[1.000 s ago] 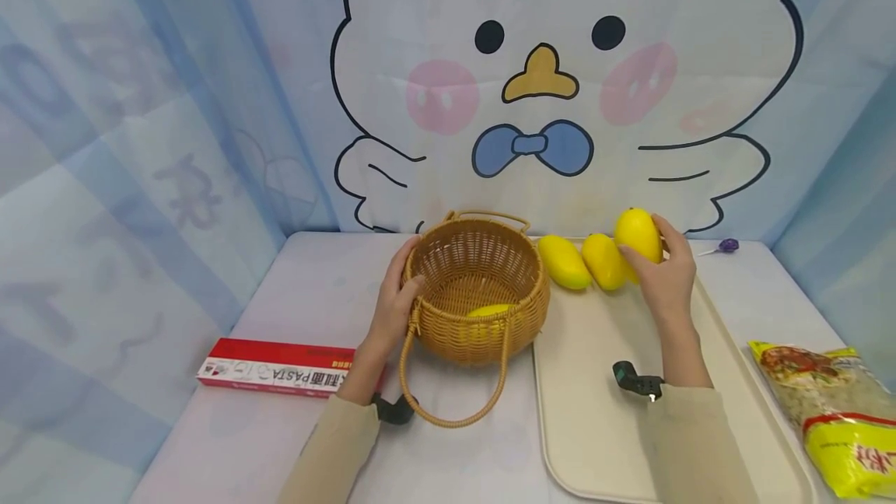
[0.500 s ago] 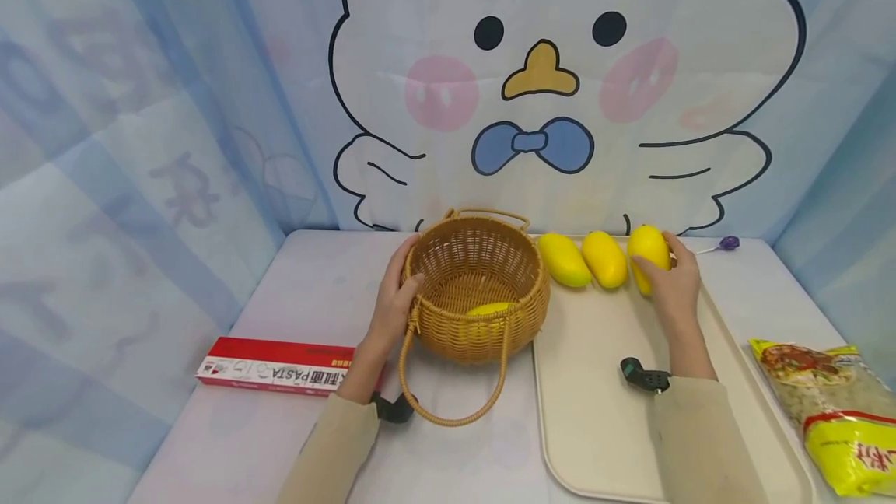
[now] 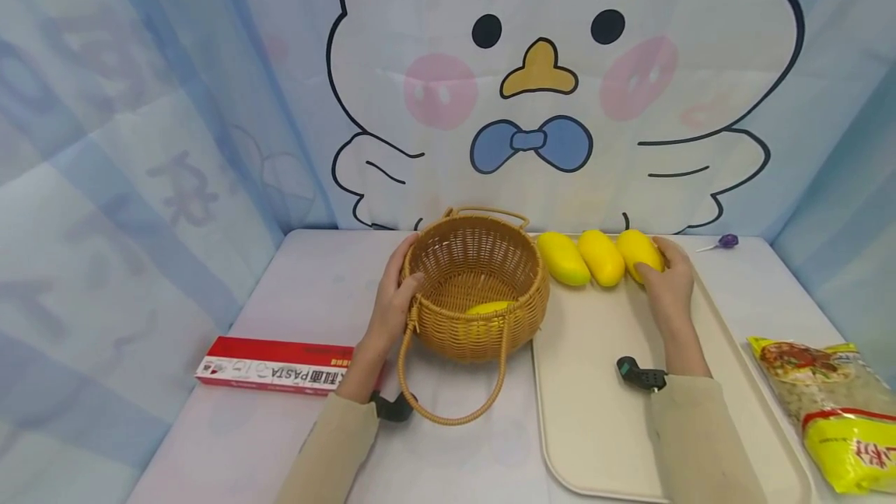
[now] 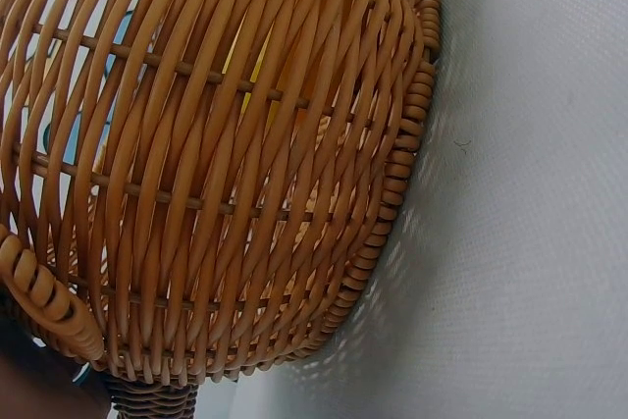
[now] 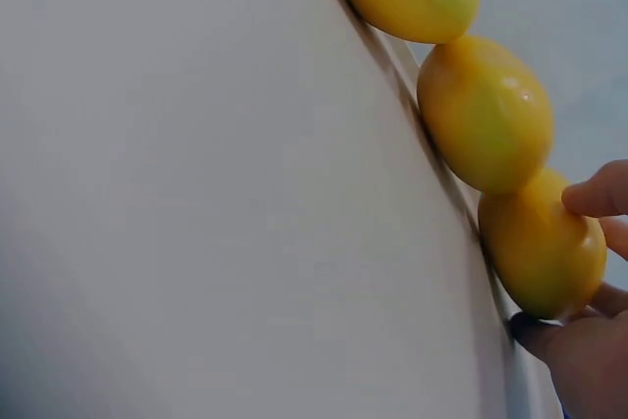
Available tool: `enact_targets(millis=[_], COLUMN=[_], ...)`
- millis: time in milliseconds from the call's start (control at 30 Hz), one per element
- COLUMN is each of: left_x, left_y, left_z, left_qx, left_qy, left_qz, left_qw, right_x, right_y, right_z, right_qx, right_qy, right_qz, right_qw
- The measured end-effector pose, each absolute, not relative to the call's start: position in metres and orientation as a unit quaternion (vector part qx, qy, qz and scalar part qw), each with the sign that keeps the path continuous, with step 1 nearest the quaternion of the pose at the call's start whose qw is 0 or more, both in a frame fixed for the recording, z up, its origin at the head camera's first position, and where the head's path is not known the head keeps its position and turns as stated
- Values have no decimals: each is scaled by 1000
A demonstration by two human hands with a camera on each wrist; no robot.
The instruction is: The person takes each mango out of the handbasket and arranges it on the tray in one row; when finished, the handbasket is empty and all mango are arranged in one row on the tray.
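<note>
My left hand point(image 3: 392, 303) grips the side of a round wicker basket point(image 3: 434, 329), thumb over its rim. One yellow mango point(image 3: 488, 307) lies inside the basket, partly hidden by the near wall. Three more mangoes lie in a row along the far end of a cream tray point(image 3: 595, 411): a left mango point(image 3: 564, 259), a middle mango point(image 3: 602, 258) and a right mango point(image 3: 638, 253). My right hand point(image 3: 670, 286) holds the right mango between thumb and fingers. In the right wrist view, this mango point(image 5: 542, 247) touches its neighbour point(image 5: 488, 115). Wicker weave fills most of the left wrist view.
A red and white pasta box point(image 3: 280, 365) lies left of the basket. The basket's near handle point(image 3: 455, 420) hangs down toward the front. Right of the tray are a yellow food bag point(image 3: 840, 418) and a purple lollipop point(image 3: 728, 241). A printed curtain point(image 3: 532, 193) stands behind the table.
My right hand has lowered its mango to the tray's far end, first moving right, then slightly left against the middle mango. The left hand and basket have stayed put.
</note>
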State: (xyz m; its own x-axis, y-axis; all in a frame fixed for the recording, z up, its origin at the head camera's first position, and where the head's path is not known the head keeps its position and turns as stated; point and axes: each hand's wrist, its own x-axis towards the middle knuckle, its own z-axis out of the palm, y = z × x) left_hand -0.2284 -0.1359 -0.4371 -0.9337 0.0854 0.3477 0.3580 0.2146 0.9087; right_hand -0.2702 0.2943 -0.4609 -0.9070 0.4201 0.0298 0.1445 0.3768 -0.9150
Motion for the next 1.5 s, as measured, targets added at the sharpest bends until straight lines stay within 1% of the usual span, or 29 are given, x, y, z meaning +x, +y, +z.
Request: enact_targets(millis=[467,633,867,1100,1500], left_x=[-229,-228,-229,-207,-207], left_y=[-136,-136,-137,-133,-133], left_z=[-437,-438,-439,-405,-404], left_qx=[-140,-138,-138,-139,-141], left_qy=[-767,-770,-770,-773,-769], left_qz=[-617,-615,-615,-614,-618], left_qw=[107,106,102,78,78], right_x=[-266,-265,-263,-261,-257], right_y=[285,285,287,286,281], right_z=[-461,-462,-460,-457,-449], right_qx=[-174,-165,-174,-177,-135], right_qy=[-823,-827,-819,-815,-816], right_qz=[533,530,538,539,532], right_qw=[92,91,101,120,179])
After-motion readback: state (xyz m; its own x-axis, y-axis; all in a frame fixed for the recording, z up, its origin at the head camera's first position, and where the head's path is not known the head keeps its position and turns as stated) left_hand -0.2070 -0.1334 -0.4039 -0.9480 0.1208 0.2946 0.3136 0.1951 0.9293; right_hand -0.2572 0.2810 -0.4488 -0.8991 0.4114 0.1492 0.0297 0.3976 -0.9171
